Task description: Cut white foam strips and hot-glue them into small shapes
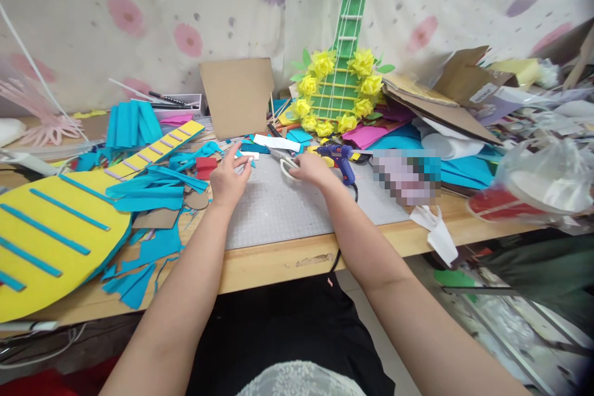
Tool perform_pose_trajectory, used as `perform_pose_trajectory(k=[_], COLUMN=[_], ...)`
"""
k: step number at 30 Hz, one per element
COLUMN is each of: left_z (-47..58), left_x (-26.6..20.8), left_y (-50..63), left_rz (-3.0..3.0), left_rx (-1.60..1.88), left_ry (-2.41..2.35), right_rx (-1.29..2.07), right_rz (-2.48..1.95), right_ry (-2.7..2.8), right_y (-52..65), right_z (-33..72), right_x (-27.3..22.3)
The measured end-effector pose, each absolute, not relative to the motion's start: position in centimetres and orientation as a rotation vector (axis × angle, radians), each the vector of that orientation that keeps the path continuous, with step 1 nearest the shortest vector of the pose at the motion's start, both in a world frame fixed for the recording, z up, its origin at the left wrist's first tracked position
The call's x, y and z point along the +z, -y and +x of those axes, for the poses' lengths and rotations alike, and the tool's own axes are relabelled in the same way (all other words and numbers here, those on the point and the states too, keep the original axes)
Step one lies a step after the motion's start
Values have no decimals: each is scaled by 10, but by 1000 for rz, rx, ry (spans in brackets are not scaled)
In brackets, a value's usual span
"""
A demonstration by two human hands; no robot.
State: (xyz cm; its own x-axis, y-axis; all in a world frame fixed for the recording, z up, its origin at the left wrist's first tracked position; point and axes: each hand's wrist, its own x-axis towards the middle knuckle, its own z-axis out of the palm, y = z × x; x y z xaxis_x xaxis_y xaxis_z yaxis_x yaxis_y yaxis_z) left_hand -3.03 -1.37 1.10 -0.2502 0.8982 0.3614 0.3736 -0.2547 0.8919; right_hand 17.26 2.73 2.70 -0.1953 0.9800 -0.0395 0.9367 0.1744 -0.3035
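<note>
Wooden table (283, 275) with a grey mat (278, 223), two hands above it

The right hand (314, 169) is clamped on the handles of the scissors (289, 169), its forearm coming slantwise from the lower right. The blades point forward and to the left. The left hand (228, 178) is slightly raised, its thumb and forefinger brought together on a small blue piece (252, 163). Ahead of both hands, between them, lies a white strip (278, 142). Just beyond the right hand, on its right, is a blue glue gun (344, 166). Beside the left hand, on its left, there is a red piece (205, 168), then blue scraps (148, 198); farther left lies a yellow guitar shape (69, 216). Well ahead of the right hand stands a green guitar shape (351, 31) with yellow flowers (322, 64).
</note>
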Motion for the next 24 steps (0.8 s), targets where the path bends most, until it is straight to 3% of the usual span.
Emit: perform_pose_trajectory(k=[3, 6, 16, 24], left_z=[-29, -28, -35, -37], left_x=[14, 14, 11, 18], left_y=[16, 16, 5, 10], left_rz=[1460, 1438, 1380, 1320], left_rx=[1546, 1555, 1398, 1283], left_ry=[-1540, -1546, -1301, -1216], right_rx=[815, 985, 484, 236], right_rz=[-1686, -1500, -1284, -1370], right_ry=[2214, 2088, 2254, 2359], right_y=[-31, -35, -23, -21], right_z=[192, 201, 171, 173], right_x=[31, 26, 18, 19])
